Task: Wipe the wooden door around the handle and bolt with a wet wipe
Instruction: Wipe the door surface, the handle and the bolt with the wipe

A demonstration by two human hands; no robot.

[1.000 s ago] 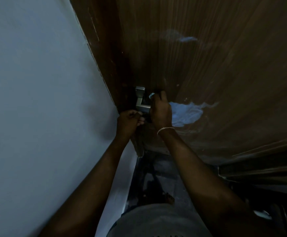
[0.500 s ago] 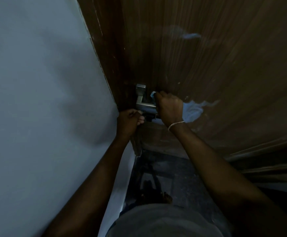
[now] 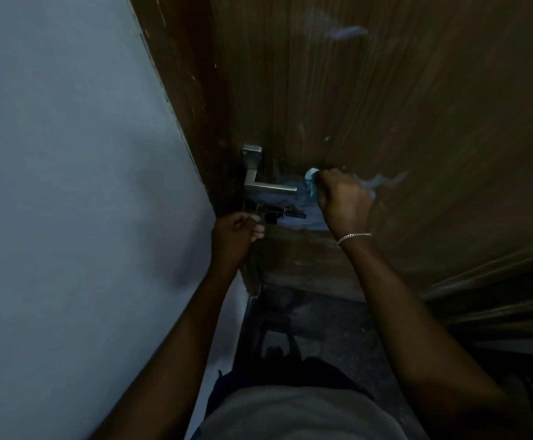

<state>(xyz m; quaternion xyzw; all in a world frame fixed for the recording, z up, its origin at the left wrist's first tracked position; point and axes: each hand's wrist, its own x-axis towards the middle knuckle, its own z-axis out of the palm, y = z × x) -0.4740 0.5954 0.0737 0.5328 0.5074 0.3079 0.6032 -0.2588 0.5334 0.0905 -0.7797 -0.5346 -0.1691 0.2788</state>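
The wipe (image 3: 310,182) is a small pale blue wad, bunched in the right hand (image 3: 343,201), whose grip is clamped shut on it; only a corner shows, poking out on the thumb side. The fist presses the wipe to the door (image 3: 401,115) just right of the free end of the handle (image 3: 266,185), close to it but not touching.

The handle is a silver lever on a square plate, its bar running level toward the right grip. Just below it sits the dark bolt (image 3: 286,212), left of and slightly lower than the right fist. The wood below the handle and around the bolt carries a pale bluish sheen, and thin wet streaks trail off beyond the right grip; another faint smear lies high up on the door.

The door is dark brown wood with a vertical grain, dimly lit. Its left edge meets a darker frame (image 3: 192,100), scuffed with small light flecks. Left of that runs a plain grey-blue wall (image 3: 62,185). The floor (image 3: 316,325) below is dark and speckled.

The left hand (image 3: 236,231) is at the door's edge, beside the bolt's left end, fingers curled closed; what it grips I cannot tell. Both forearms reach up from the bottom of the view, bare. A thin chain bracelet (image 3: 352,237) circles the right wrist, which is bent back with the knuckles to the door.
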